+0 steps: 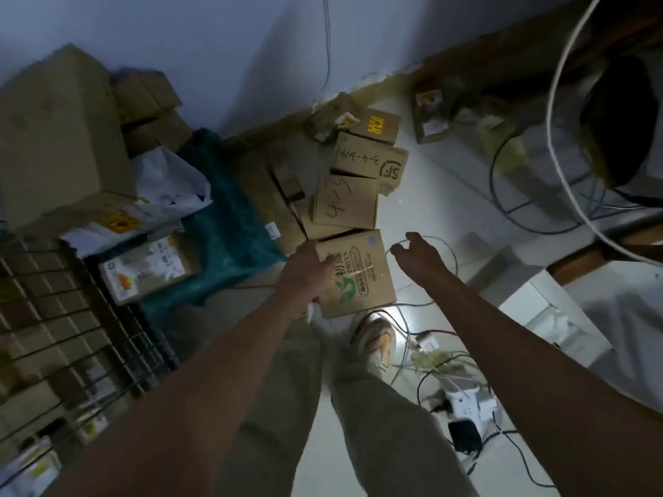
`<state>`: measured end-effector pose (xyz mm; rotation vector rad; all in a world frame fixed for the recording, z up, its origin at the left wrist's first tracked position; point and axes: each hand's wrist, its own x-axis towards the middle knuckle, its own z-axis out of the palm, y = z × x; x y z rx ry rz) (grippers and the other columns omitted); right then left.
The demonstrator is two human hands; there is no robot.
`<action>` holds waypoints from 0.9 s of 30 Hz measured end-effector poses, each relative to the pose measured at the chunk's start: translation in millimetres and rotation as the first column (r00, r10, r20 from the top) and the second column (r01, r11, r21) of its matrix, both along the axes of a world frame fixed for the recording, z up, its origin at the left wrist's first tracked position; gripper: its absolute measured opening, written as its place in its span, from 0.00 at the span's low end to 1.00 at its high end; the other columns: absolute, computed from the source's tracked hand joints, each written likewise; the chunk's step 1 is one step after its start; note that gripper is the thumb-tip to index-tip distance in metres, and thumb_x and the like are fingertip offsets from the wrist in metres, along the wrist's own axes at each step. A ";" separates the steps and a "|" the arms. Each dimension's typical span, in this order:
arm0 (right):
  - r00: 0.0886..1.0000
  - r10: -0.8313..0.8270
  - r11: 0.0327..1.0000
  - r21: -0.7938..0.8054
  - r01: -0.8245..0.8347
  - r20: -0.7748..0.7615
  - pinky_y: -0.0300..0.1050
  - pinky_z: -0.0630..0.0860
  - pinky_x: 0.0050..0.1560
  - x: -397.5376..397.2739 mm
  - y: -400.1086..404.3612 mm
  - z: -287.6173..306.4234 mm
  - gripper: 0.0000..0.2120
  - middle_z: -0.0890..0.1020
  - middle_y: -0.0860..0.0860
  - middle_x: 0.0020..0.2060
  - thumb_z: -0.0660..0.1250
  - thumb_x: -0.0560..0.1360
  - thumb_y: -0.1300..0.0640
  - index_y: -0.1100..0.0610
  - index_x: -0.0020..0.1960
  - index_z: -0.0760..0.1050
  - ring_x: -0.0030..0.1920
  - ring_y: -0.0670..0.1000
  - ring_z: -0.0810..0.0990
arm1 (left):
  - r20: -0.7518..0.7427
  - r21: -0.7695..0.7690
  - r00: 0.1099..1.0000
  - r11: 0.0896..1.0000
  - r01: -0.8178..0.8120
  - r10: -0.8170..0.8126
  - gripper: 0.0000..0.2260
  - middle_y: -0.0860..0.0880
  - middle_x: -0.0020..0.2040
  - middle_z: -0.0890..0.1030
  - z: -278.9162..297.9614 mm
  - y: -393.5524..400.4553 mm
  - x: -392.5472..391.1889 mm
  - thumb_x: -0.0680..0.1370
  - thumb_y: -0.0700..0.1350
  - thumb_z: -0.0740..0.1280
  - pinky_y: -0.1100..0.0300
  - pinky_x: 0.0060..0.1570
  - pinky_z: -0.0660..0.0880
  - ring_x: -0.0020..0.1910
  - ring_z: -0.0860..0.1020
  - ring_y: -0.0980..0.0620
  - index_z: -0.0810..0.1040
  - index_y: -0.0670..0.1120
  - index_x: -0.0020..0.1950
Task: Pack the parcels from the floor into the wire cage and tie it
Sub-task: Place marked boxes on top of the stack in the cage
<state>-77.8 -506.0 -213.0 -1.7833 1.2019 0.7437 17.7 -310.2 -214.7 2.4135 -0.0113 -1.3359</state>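
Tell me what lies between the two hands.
In the head view, the green-logo box lies between left hand and right hand; the left touches it.

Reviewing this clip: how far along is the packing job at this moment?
Partly done. The wire cage at left already holds several parcels. In hand: the left hand touches the green-logo box on the floor, while the right hand reaches toward its other side, not yet gripping. Left: the handwritten box, the SF box and others by the wall, then tying.
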 end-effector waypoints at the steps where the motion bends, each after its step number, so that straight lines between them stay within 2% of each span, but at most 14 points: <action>1: 1.000 -0.019 1.000 0.004 0.019 0.005 0.48 0.65 0.72 7.9 -3.2 -15.6 0.30 0.69 0.59 0.75 0.61 0.82 0.48 0.57 0.80 0.59 0.74 0.59 0.68 | -0.024 -0.013 1.000 1.000 -0.008 0.008 0.29 0.44 0.73 0.73 -15.4 -7.4 9.6 0.80 0.58 0.62 0.49 0.63 0.76 0.65 0.78 0.42 0.63 0.49 0.79; 3: 0.997 -0.076 0.997 0.010 0.076 0.020 0.48 0.63 0.73 26.5 -9.4 -50.5 0.30 0.66 0.58 0.77 0.60 0.82 0.48 0.57 0.81 0.58 0.76 0.58 0.66 | -0.039 -0.025 0.999 0.999 -0.024 0.023 0.28 0.45 0.70 0.76 -51.2 -21.1 32.6 0.80 0.56 0.63 0.54 0.59 0.74 0.63 0.78 0.42 0.65 0.49 0.78; 5: 0.989 -0.140 0.990 0.038 0.139 0.040 0.48 0.63 0.73 47.7 -11.2 -84.8 0.31 0.64 0.57 0.78 0.60 0.83 0.48 0.58 0.81 0.57 0.77 0.57 0.64 | -0.032 -0.064 0.994 0.992 -0.110 0.109 0.26 0.46 0.67 0.78 -87.4 -30.5 58.3 0.79 0.56 0.63 0.50 0.62 0.75 0.59 0.79 0.44 0.69 0.49 0.76; 7: 0.982 -0.183 0.982 0.063 0.180 0.050 0.49 0.64 0.74 68.2 -13.7 -118.5 0.32 0.63 0.57 0.79 0.60 0.82 0.48 0.58 0.82 0.55 0.77 0.58 0.64 | -0.063 -0.120 0.982 0.975 -0.187 0.180 0.24 0.50 0.64 0.77 -120.9 -37.7 77.0 0.81 0.53 0.63 0.51 0.65 0.74 0.59 0.76 0.47 0.68 0.49 0.77; 9: 0.970 -0.236 0.967 0.109 0.229 0.056 0.53 0.66 0.74 83.1 -18.4 -147.6 0.35 0.63 0.57 0.79 0.62 0.81 0.47 0.57 0.82 0.53 0.76 0.60 0.66 | -0.109 -0.169 0.969 0.957 -0.237 0.221 0.25 0.50 0.66 0.77 -148.6 -39.5 90.8 0.81 0.52 0.64 0.51 0.66 0.74 0.61 0.76 0.49 0.69 0.49 0.78; 11: 0.944 -0.323 0.930 0.209 0.302 0.072 0.54 0.69 0.72 89.0 -18.5 -162.8 0.35 0.67 0.57 0.76 0.64 0.80 0.47 0.55 0.82 0.56 0.73 0.59 0.70 | -0.138 -0.235 0.966 0.940 -0.248 0.220 0.26 0.50 0.68 0.78 -163.0 -41.4 94.4 0.78 0.54 0.65 0.49 0.66 0.75 0.62 0.78 0.48 0.71 0.52 0.76; 13: 0.897 -0.432 0.884 0.243 0.400 0.091 0.51 0.73 0.67 87.7 -12.9 -156.0 0.32 0.73 0.54 0.71 0.65 0.79 0.48 0.55 0.79 0.62 0.67 0.56 0.75 | -0.129 -0.270 0.950 0.911 -0.311 0.285 0.24 0.51 0.65 0.80 -155.8 -42.2 89.0 0.78 0.52 0.66 0.52 0.63 0.76 0.61 0.79 0.49 0.73 0.52 0.74; 16: 0.842 -0.521 0.843 0.237 0.482 0.140 0.47 0.72 0.55 75.6 -2.9 -110.1 0.24 0.75 0.50 0.64 0.65 0.80 0.46 0.51 0.73 0.65 0.61 0.53 0.74 | -0.131 -0.256 0.919 0.883 -0.393 0.371 0.21 0.49 0.61 0.82 -115.4 -34.8 74.5 0.78 0.52 0.69 0.57 0.53 0.78 0.55 0.81 0.48 0.78 0.48 0.70; 19: 0.828 -0.528 0.843 0.228 0.486 0.187 0.46 0.70 0.55 54.6 6.7 -38.1 0.20 0.72 0.52 0.65 0.65 0.80 0.44 0.48 0.68 0.64 0.61 0.53 0.73 | -0.128 -0.246 0.867 0.831 -0.498 0.482 0.22 0.47 0.59 0.83 -53.0 -18.2 55.0 0.75 0.56 0.70 0.53 0.59 0.78 0.57 0.80 0.47 0.81 0.46 0.65; 21: 0.831 -0.522 0.849 0.212 0.484 0.192 0.46 0.70 0.51 40.4 13.5 18.6 0.21 0.72 0.53 0.64 0.65 0.81 0.45 0.52 0.67 0.63 0.59 0.52 0.73 | -0.153 -0.250 0.837 0.798 -0.548 0.526 0.15 0.48 0.59 0.81 -1.9 -10.4 43.8 0.80 0.51 0.69 0.60 0.53 0.75 0.60 0.79 0.46 0.80 0.45 0.63; 22: 0.834 -0.514 0.855 0.200 0.479 0.200 0.45 0.69 0.49 33.1 16.8 47.7 0.21 0.73 0.53 0.62 0.65 0.81 0.46 0.54 0.67 0.63 0.58 0.52 0.73 | -0.162 -0.259 0.819 0.777 -0.574 0.551 0.09 0.48 0.57 0.80 23.4 -6.1 37.8 0.81 0.48 0.69 0.61 0.51 0.74 0.59 0.79 0.46 0.80 0.45 0.59; 23: 0.844 -0.490 0.870 0.182 0.459 0.216 0.45 0.69 0.48 25.2 20.2 77.8 0.20 0.73 0.54 0.61 0.64 0.82 0.47 0.56 0.67 0.64 0.57 0.53 0.73 | -0.158 -0.269 0.803 0.758 -0.595 0.575 0.04 0.47 0.53 0.80 50.7 -2.9 32.2 0.81 0.46 0.69 0.58 0.52 0.75 0.56 0.79 0.46 0.78 0.46 0.52; 25: 0.870 -0.421 0.906 0.170 0.388 0.257 0.44 0.71 0.45 8.2 24.4 139.4 0.20 0.73 0.54 0.58 0.64 0.82 0.47 0.58 0.66 0.64 0.55 0.53 0.73 | -0.177 -0.285 0.762 0.709 -0.645 0.622 0.08 0.45 0.48 0.81 102.9 4.7 23.2 0.79 0.46 0.71 0.48 0.60 0.76 0.53 0.80 0.43 0.74 0.50 0.43; 27: 0.891 -0.336 0.938 0.193 0.287 0.306 0.43 0.74 0.46 -10.7 28.6 199.6 0.19 0.74 0.54 0.58 0.64 0.82 0.46 0.57 0.65 0.65 0.55 0.53 0.76 | -0.171 -0.315 0.769 0.705 -0.635 0.616 0.11 0.44 0.49 0.80 163.5 17.8 13.4 0.79 0.53 0.72 0.44 0.61 0.76 0.54 0.80 0.42 0.74 0.51 0.43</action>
